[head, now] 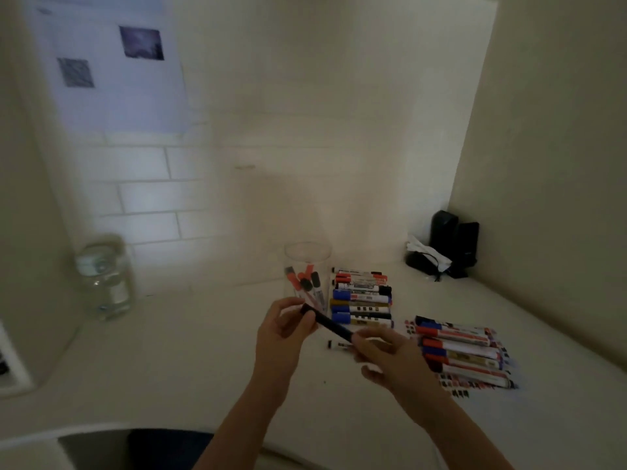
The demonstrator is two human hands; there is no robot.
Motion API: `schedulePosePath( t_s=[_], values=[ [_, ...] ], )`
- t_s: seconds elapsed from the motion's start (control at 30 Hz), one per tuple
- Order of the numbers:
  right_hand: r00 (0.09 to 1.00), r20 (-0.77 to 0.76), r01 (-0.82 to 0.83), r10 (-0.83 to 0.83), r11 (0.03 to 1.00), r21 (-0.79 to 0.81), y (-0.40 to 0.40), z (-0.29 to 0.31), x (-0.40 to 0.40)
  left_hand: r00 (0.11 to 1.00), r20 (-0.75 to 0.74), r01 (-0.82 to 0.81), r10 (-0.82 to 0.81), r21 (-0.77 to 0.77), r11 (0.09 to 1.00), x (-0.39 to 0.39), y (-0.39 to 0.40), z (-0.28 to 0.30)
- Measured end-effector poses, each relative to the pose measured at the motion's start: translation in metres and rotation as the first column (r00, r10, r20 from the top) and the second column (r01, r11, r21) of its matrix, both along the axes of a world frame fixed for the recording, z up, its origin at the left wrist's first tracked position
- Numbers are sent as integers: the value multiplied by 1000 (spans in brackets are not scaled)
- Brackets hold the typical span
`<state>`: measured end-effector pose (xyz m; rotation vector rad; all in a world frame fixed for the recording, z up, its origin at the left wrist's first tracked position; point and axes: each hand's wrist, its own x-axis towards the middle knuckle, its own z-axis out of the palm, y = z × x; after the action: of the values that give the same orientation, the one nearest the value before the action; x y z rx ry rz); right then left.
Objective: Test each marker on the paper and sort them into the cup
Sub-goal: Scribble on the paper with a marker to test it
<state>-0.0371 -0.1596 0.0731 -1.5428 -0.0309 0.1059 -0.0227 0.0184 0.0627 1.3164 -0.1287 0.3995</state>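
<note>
Left hand: the left hand (283, 329) was raised above the pale countertop (190, 361), thumb and fingertips pinching the capped end of a slim black marker (326, 322).
Right hand: the right hand (385, 356) gripped the other end of the same black marker with curled fingers; motion blur hid the exact finger placement.
Black marker: it spanned the gap between the two hands, slanting down from the left hand to the right, held clear of the countertop.
Cup: a clear, round plastic cup (307, 256) stood just beyond the left hand's fingertips, holding several red-capped and black-capped markers (305, 286) leaning inside it.
Loose markers: a row of white-bodied markers with blue, red and black caps (361, 296) lay side by side beyond the right hand, just beside the cup.
Further markers: a second heap of red-capped and blue-capped markers (464, 351) lay to the outer side of the right hand, on a white sheet of paper printed with small dark squares (458, 390).
Single marker: one small white marker with a black tip (339, 345) lay on the countertop under the right hand's fingers.
Glass jar: a clear glass jar (105, 276) stood well away beyond the left hand, against the white tiled wall (149, 195).
</note>
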Motion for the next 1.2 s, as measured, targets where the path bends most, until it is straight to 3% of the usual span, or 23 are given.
schedulePosePath(
  t_s=[0.07,0.17,0.33,0.47,0.6,0.7,0.77,0.8,0.9,1.0,1.1,1.2],
  values=[
    [999,33,-31,35,994,-102,22,-3,7,994,35,-105,105,-8,994,3,2,4],
    [982,175,-24,68,969,-246,45,-4,25,991,59,-121,118,37,992,12,5,16],
    [941,336,102,43,911,-401,39,8,55,952,221,-246,213,138,959,48,19,66],
    [930,366,229,-40,842,-489,3,2,66,888,346,-386,304,202,900,88,29,114],
    [938,342,263,-60,766,-586,-29,-18,63,875,336,-460,350,346,818,113,19,101],
    [947,317,252,-50,727,-639,-47,-30,60,865,247,-480,437,153,864,119,14,93],
    [946,320,264,-56,706,-657,-56,-34,60,832,212,-529,513,23,848,121,17,99],
    [942,331,279,-61,691,-667,-59,-36,61,812,228,-557,537,28,830,123,20,102],
    [931,360,314,-64,646,-696,-63,-41,65,825,336,-549,455,287,785,124,19,102],
    [936,350,275,33,552,-787,-59,-45,68,884,341,-466,320,586,663,127,10,85],
    [943,294,214,156,392,-895,-55,-53,75,903,264,-411,338,758,506,131,6,70],
    [942,262,191,208,308,-932,-50,-58,81,898,220,-367,381,853,370,127,7,68]
  ],
)
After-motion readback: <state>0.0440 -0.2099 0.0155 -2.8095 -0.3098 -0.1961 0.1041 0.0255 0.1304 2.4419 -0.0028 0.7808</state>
